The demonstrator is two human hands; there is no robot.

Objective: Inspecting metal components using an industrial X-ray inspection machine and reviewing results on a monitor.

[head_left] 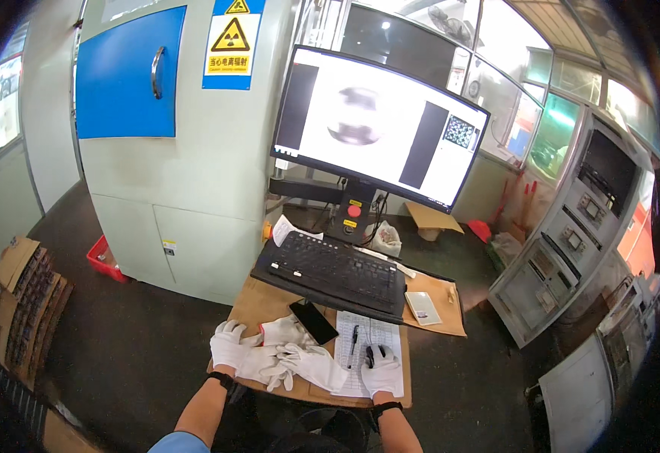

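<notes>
**A:** Looking down on the desk now. Both hands are gloved in white. The left hand (229, 345) lies near the left edge of the brown desk (262, 302), fingers spread flat, gripping nothing.

**B:** And just beside it, that heap?

**A:** A pile of loose white gloves (296, 359), limp and overlapping, between the two hands. The left hand touches the pile's near edge (hard to say exactly where hand ends and spare glove begins).

**B:** The right?

**A:** The right hand (381, 370) is down on a printed paper form (367, 340) at the front of the desk. It's curled around something dark, a black pen (369, 356) by the look of it, tip against the sheet. A second pen (353, 340) lies loose on the same form, just to the left, untouched.

**B:** Around them?

**A:** A black phone (314, 322) lies face-up and angled above the gloves, its upper end near the black keyboard (333, 272). The keyboard sits on a dark tray, raised behind the paper. Right of it, a small white pad (423, 307) on the brown surface.

**B:** Higher up?

**A:** A large monitor (379, 124) showing a blurred grey shape on a pale field. Left of it stands a big grey cabinet (171, 189) with a blue door (126, 75) and a yellow warning sign (231, 45). A red crate (103, 258) is on the dark floor at the cabinet's foot, well apart from the desk.
</notes>
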